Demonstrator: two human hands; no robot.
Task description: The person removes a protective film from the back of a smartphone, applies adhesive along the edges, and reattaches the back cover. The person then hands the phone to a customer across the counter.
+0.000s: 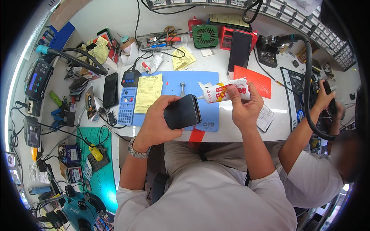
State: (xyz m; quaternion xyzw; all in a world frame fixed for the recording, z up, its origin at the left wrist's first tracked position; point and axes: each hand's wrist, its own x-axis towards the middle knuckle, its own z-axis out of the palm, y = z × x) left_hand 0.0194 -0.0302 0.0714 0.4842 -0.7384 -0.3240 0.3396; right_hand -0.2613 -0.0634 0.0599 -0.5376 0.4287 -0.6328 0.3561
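My left hand (155, 124) is wrapped round a dark smartphone (180, 112), tilted above the blue work mat (210, 115). Along the phone's right edge a narrow gap shows between its panel and frame. In my right hand (248, 104) is a white glue tube (220, 92) with red and yellow print, gripped by thumb and fingers. Its thin nozzle points left and sits close to the phone's top right corner; whether they touch I cannot tell. Behind the phone a small screwdriver (182, 88) lies on the mat, beside a yellow paper form (148, 92).
A dark phone (110, 89) lies left of the mat. To the right are a red padded envelope (253, 81) and another phone (239, 50). A green fan (205, 36) stands at the back. A co-worker's arm (300, 125) works at the right, near a black hose (309, 88).
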